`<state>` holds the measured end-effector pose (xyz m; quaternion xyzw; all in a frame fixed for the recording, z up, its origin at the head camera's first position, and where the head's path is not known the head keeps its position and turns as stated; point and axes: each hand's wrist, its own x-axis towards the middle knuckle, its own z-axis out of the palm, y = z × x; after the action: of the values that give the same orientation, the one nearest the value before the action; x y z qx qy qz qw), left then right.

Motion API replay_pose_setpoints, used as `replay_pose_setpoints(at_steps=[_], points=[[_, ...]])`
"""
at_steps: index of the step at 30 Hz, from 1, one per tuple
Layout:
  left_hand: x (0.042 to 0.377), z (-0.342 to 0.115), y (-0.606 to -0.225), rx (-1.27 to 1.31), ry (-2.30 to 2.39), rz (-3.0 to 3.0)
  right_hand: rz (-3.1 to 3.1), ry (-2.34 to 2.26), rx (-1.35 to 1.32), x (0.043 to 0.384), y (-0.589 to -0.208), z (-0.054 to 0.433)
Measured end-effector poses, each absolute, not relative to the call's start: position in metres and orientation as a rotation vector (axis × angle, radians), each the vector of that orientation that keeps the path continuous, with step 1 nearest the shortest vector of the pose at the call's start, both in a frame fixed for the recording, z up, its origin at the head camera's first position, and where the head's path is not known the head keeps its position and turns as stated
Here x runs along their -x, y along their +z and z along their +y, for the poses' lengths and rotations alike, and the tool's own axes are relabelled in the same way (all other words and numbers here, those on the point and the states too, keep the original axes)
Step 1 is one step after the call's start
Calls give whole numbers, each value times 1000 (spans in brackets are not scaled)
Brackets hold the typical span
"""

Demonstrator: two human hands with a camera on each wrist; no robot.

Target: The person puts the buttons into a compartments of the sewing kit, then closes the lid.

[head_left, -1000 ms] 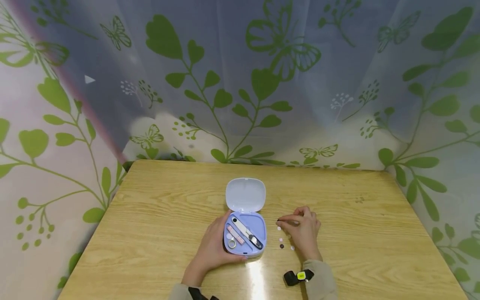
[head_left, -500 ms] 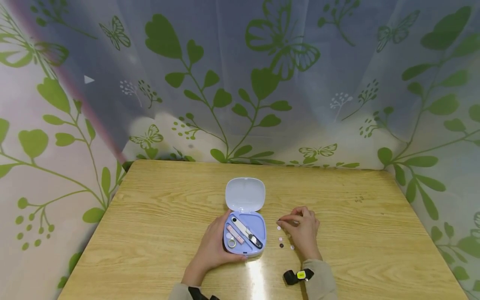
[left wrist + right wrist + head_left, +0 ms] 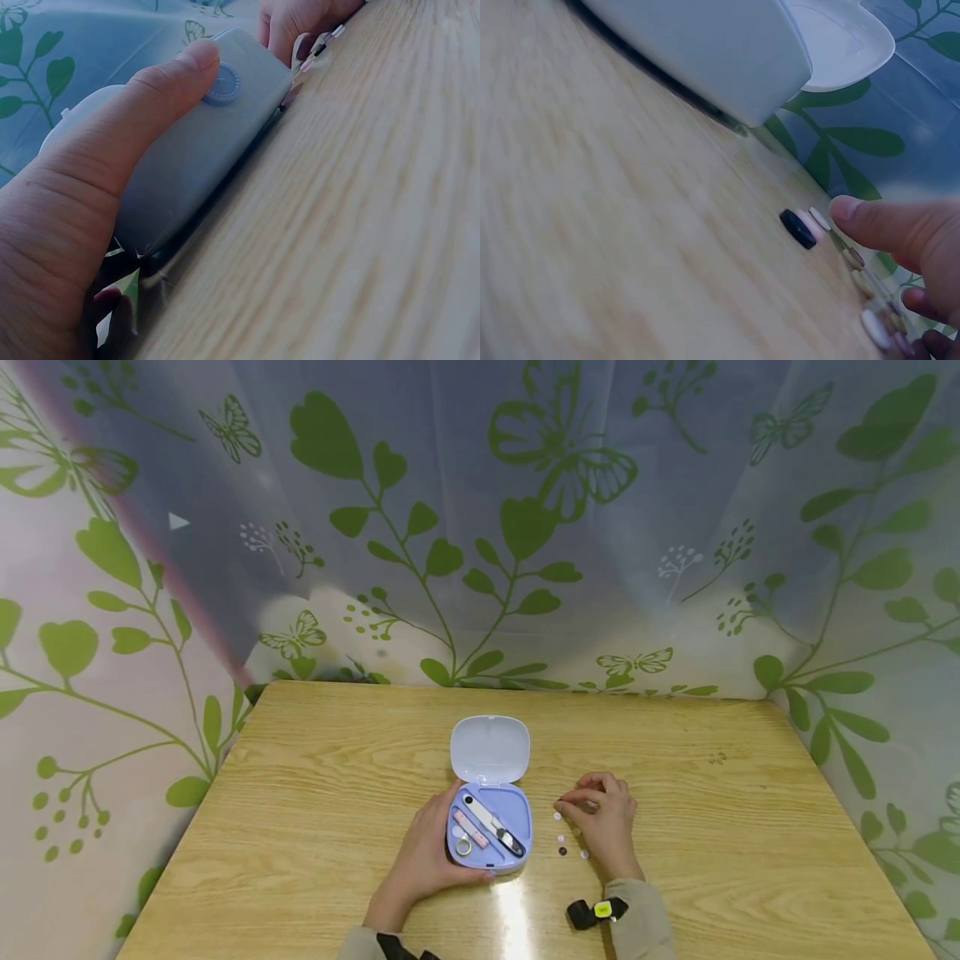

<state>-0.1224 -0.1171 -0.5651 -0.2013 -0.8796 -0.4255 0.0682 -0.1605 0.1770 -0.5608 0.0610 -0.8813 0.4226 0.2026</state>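
My left hand grips the left side of a lavender plastic case, its thumb along the front wall. The case's pale lid stands raised at the back. Inside lie a long white tool with a black end, a pink striped piece and a small ring. To the right of the case, my right hand pinches a small dark button between thumb and index fingertips, low at the tabletop. A white button lies just below those fingertips.
More small buttons lie in front of the right hand, among them a black button and a pale button. The wooden table ends at a hanging curtain printed with leaves and butterflies. Another curtain hangs at the left.
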Motion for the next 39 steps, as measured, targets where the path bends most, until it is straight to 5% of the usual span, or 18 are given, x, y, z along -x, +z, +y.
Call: replay_pose_setpoints(at_steps=[39], points=[[123,-116,-566,615,-1264,-2643,-2258,1480,-360,151,-534,152]])
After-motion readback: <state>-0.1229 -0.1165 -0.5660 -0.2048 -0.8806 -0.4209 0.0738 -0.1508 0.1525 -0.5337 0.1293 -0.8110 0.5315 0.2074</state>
